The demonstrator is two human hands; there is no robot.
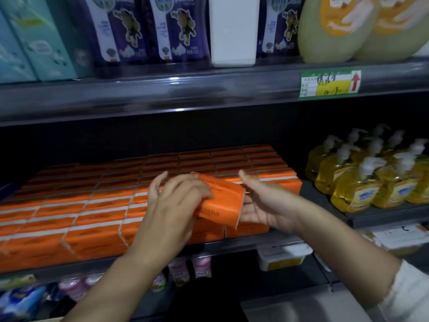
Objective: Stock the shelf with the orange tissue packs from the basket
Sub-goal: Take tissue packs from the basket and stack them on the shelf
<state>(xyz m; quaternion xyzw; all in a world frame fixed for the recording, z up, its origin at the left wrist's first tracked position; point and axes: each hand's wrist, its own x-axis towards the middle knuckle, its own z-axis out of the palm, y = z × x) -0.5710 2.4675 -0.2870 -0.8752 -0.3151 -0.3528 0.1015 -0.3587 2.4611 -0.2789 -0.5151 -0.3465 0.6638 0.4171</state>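
One orange tissue pack (pixel 222 203) is tilted between both hands, just in front of the middle shelf. My left hand (pixel 171 201) lies over its left side with fingers curled on it. My right hand (pixel 260 203) cups its right end from below, thumb raised. Behind and below them, rows of orange tissue packs (pixel 81 217) with white stripes fill the middle shelf (pixel 232 246) from the left edge to about two thirds across. The basket is not in view.
Yellow pump bottles (pixel 364 180) stand close to the right of the orange packs. The upper shelf (pixel 185 94) carries purple packs, a white box and large jugs, with a price tag (pixel 329 84). Pink and blue packets (pixel 185 268) sit on the shelf below.
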